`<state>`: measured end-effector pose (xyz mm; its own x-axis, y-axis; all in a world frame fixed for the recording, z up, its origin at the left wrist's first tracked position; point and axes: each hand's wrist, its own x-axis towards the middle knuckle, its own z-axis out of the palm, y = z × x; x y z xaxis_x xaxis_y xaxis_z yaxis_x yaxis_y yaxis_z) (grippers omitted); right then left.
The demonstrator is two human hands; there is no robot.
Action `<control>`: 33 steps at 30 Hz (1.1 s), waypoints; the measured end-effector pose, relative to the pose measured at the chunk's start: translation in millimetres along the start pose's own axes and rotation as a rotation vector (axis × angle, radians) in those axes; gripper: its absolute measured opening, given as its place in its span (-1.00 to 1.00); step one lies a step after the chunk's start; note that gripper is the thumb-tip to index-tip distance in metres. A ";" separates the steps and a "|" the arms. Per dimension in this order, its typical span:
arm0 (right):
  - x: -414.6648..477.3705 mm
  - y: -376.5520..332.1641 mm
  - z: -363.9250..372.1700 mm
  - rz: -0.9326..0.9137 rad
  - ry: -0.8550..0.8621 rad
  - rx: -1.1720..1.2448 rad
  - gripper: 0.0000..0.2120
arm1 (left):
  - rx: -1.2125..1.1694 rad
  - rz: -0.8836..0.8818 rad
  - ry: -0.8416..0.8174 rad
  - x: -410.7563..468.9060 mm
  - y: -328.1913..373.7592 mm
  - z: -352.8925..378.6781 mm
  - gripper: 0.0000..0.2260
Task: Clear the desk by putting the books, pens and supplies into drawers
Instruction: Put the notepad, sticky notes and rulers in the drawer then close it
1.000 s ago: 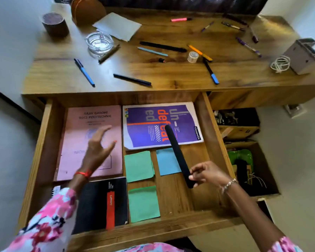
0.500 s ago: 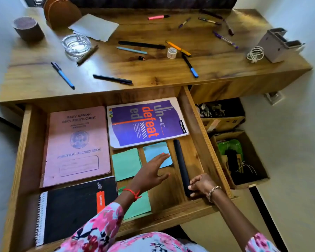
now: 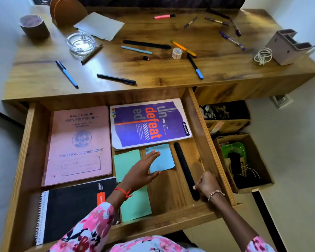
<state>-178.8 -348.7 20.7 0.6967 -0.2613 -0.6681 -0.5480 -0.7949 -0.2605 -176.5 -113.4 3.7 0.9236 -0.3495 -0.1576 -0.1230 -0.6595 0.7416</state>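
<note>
Wood-grain table, with one wide drawer pulled out at the front. Flat on the drawer floor:

- a pink record book at the left
- a purple notebook just beside it
- a black spiral notebook at the near left

Left hand: open, fingers straight, spread over the left edge of a blue sticky pad.

Right hand: fingers curled against the near end of a flat black strip lying along the right wall. Grip cannot be confirmed.

On the table top: scattered pens, a glass ashtray and a tape roll.
</note>
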 end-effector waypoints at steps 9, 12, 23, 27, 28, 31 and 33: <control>40.6 -106.0 -64.5 -0.343 0.072 0.009 -0.90 | 0.297 0.027 0.296 75.6 -36.9 -131.0 -0.49; 61.3 -164.2 -93.7 -0.540 0.195 0.049 -0.90 | 0.378 -0.042 0.415 106.1 -51.7 -182.0 -0.47; 162.6 -346.2 -158.8 -0.865 0.595 -0.067 -0.80 | 0.441 -0.150 0.473 144.3 -101.8 -235.9 0.07; 198.5 -387.8 -166.6 -0.850 0.660 -0.162 -0.75 | 0.415 -0.142 0.554 147.2 -108.3 -233.0 0.06; 206.5 -395.9 -166.8 -0.827 0.644 -0.196 -0.74 | 0.410 -0.137 0.566 148.0 -109.8 -233.2 0.05; 225.5 -413.4 -168.6 -0.760 0.556 -0.336 -0.69 | 0.411 -0.131 0.590 149.1 -112.4 -233.7 -0.02; 235.6 -422.2 -170.9 -0.715 0.504 -0.435 -0.71 | 0.419 -0.124 0.602 149.7 -114.1 -232.9 -0.10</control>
<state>295.8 -168.3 92.4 0.9701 0.2375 -0.0495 0.2286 -0.9633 -0.1409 60.3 64.5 47.4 0.9640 0.0897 0.2505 -0.0222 -0.9110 0.4118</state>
